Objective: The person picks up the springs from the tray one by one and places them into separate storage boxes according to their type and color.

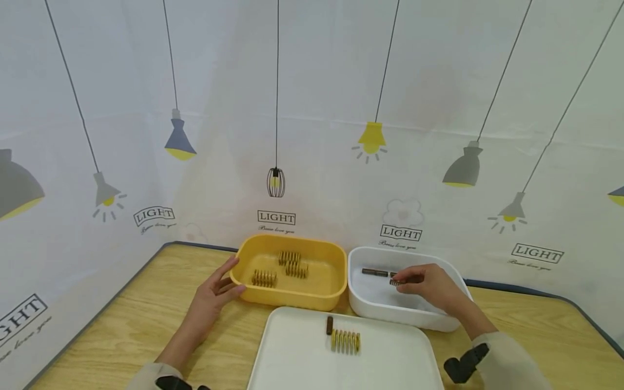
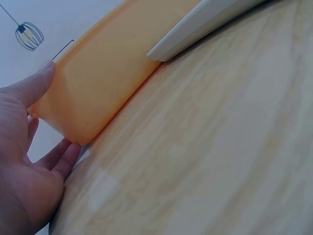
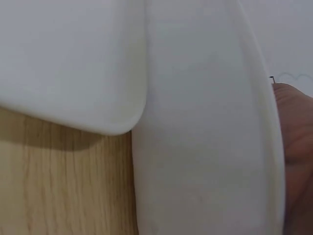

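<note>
My left hand [image 1: 212, 298] grips the left end of a yellow plastic bin [image 1: 292, 299], thumb on the near side and fingers round the corner. Several gold coil springs [image 1: 264, 278] lie inside it. Reaching into the white bin [image 1: 404, 312], my right hand [image 1: 429, 284] pinches a small dark coil spring [image 1: 393, 282] between thumb and fingertips. Another dark spring [image 1: 374, 272] lies on that bin's floor, and one more shows partly behind the fingers. In the right wrist view, the bin's wall hides the fingertips.
A white tray [image 1: 302, 357] stands in front of both bins. On it lie a larger gold spring [image 1: 346, 342] and a small dark spring [image 1: 329, 325]. The wooden table [image 1: 131, 319] meets a white curtain printed with lamps behind the bins.
</note>
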